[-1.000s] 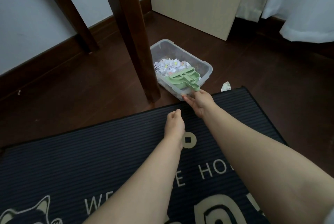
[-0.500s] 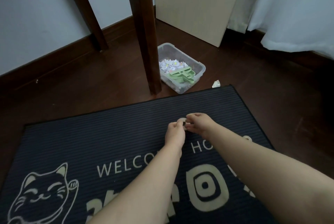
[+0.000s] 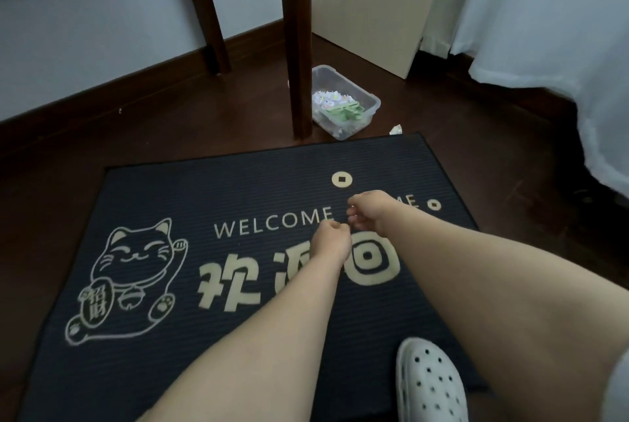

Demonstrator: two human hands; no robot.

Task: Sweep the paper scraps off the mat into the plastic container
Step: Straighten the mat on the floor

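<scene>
Paper scraps (image 3: pixel 328 102), light and flimsy, lie in plastic container (image 3: pixel 373 102) beyond the hands. Left hand (image 3: pixel 332 241) and right hand (image 3: pixel 369 214) are curled, apparently empty. Stray scrap (image 3: pixel 396 129) likely needs a fingertip pinch.

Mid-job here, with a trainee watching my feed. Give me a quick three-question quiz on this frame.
1. True or false: the green dustpan lies on the mat.
2. Where is the stray scrap? A) in the middle of the mat; B) on the floor just past the mat's far edge; C) inside the container.
3. Fill in: the plastic container holds the dustpan and a pile of paper ___.
Key: 1 false, it lies in the container. 2 B. 3 scraps.
</scene>
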